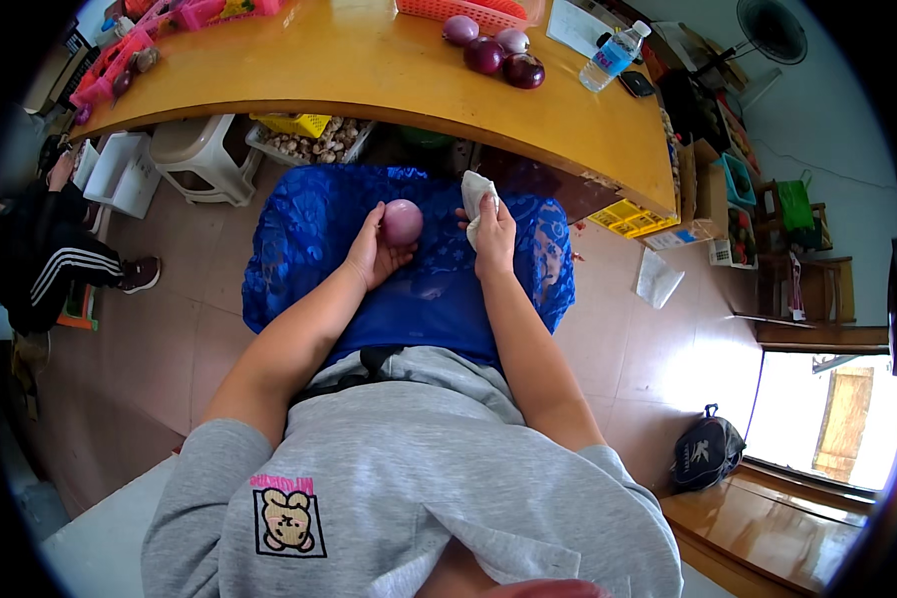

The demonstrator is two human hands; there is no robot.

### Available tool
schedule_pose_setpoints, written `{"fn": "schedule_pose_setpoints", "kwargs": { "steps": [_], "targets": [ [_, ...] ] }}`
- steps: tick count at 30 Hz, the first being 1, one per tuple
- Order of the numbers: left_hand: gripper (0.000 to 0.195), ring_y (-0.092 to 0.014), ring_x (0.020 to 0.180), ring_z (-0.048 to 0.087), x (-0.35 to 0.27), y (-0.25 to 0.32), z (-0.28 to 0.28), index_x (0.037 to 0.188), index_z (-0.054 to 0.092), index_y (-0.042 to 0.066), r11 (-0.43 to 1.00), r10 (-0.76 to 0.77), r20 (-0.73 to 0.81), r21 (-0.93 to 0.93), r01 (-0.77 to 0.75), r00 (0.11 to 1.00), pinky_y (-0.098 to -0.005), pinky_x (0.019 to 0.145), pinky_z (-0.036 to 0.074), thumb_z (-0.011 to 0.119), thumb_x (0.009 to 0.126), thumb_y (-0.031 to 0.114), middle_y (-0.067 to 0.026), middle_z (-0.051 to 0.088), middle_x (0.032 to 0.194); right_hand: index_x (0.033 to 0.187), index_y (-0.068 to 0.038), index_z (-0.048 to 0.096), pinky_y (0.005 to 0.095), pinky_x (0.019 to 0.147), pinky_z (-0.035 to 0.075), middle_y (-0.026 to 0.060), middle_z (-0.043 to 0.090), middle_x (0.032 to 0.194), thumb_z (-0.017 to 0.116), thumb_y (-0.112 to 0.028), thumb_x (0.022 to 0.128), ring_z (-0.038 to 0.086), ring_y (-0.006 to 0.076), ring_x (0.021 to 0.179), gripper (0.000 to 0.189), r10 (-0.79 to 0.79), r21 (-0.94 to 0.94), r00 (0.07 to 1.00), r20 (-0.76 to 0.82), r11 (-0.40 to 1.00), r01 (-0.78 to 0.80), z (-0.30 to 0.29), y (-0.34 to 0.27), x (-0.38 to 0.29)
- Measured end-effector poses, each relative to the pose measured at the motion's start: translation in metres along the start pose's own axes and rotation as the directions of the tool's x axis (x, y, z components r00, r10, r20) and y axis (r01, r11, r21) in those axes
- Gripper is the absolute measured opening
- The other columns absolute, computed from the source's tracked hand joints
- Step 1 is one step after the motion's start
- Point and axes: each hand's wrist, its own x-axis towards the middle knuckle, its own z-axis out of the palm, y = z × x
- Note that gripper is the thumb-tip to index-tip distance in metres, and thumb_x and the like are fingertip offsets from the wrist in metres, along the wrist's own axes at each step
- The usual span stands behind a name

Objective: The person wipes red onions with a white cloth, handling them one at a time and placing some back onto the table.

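Note:
My left hand (380, 250) holds a pale purple, peeled-looking onion (402, 223) above my lap. In my right hand (493, 232) is a folded white cloth (477, 198), pinched between thumb and fingers, apart from the onion. Beneath both hands a shiny blue patterned apron (418, 306) covers my lap. Several red onions (484, 55) sit in a group on the wooden table (306, 60) in front of me, some paler than others.
A pink plastic basket (460, 9) and a water bottle (614, 57) stand on the table. Below it are a white plastic stool (198, 161) and a crate of garlic (336, 142). Another person (60, 254) sits at the left. A backpack (709, 451) lies on the floor at right.

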Motion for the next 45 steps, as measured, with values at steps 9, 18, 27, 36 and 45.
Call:
{"fn": "schedule_pose_setpoints", "kwargs": {
  "steps": [9,18,27,36,45],
  "targets": [
    [0.064,-0.021,0.081,0.061,-0.005,-0.003,-0.003,0.117,0.054,0.014,1.000,0.002,-0.019,-0.005,-0.002,1.000,-0.0322,0.072,0.050,0.049,0.082,0.068,-0.0077,0.064,0.097,0.124,-0.001,0.055,0.0271,0.068,0.052,0.0100,0.063,0.108,0.047,-0.034,0.099,0.064,0.0166,0.084,0.042,0.018,-0.055,0.999,0.047,0.998,-0.016,0.000,0.002,-0.001],
    [0.064,-0.021,0.080,0.062,-0.007,-0.001,-0.003,0.117,0.054,0.014,1.000,0.017,-0.030,-0.005,-0.017,0.999,-0.0317,0.072,0.050,0.050,0.082,0.068,-0.0078,0.064,0.096,0.124,-0.001,0.055,0.0270,0.068,0.052,0.0104,0.063,0.110,0.046,-0.034,0.100,0.064,0.0165,0.084,0.042,0.007,-0.045,0.999,0.044,0.999,-0.005,-0.002,0.000,-0.003],
    [0.062,-0.019,0.076,0.063,-0.007,-0.011,0.002,0.114,0.056,0.012,0.998,0.011,-0.018,0.060,-0.010,1.000,-0.0303,0.068,0.051,0.047,0.085,0.066,-0.0071,0.065,0.091,0.125,-0.001,0.055,0.0273,0.069,0.052,0.0117,0.063,0.113,0.047,-0.035,0.099,0.064,0.0175,0.086,0.044,0.012,-0.042,0.999,0.043,0.999,-0.011,-0.005,-0.004,-0.008],
    [0.061,-0.021,0.077,0.063,-0.009,-0.012,0.017,0.114,0.056,0.014,0.997,-0.024,0.003,0.079,0.023,1.000,-0.0315,0.069,0.051,0.047,0.084,0.067,-0.0070,0.066,0.094,0.125,0.000,0.055,0.0252,0.066,0.049,0.0092,0.064,0.105,0.048,-0.031,0.099,0.063,0.0137,0.080,0.041,0.002,-0.022,1.000,0.010,1.000,-0.002,-0.006,-0.001,-0.006],
    [0.062,-0.022,0.080,0.062,0.002,-0.022,0.029,0.120,0.053,0.016,0.982,-0.096,0.017,0.163,0.092,0.995,-0.0314,0.072,0.049,0.046,0.085,0.067,-0.0070,0.064,0.099,0.125,0.001,0.054,0.0278,0.071,0.051,0.0133,0.063,0.110,0.047,-0.035,0.099,0.063,0.0176,0.086,0.045,-0.019,-0.101,1.000,-0.011,0.995,0.018,-0.013,-0.013,-0.019]
  ]
}}
